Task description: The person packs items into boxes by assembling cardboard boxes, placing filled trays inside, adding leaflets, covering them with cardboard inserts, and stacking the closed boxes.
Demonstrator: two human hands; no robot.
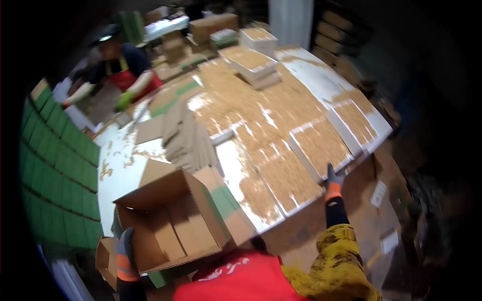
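Observation:
My left hand (125, 248), in a grey glove with an orange cuff, grips the left side of an open, empty cardboard box (170, 226). My right hand (335, 178), gloved alike, reaches to the near edge of a white tray (321, 145) full of small tan pieces. Its fingers touch the tray's rim; how they close on it is too small to make out. Another filled tray (353, 125) stands to the right of it, and one more (288, 183) lies to the left.
Tan pieces are spread over the white table (118, 190). Stacked trays (251, 60) stand at the back. Flattened cardboard (188, 135) lies mid-table. Green boxes (60, 165) are piled at left. A person (123, 70) in a red apron works at the far left.

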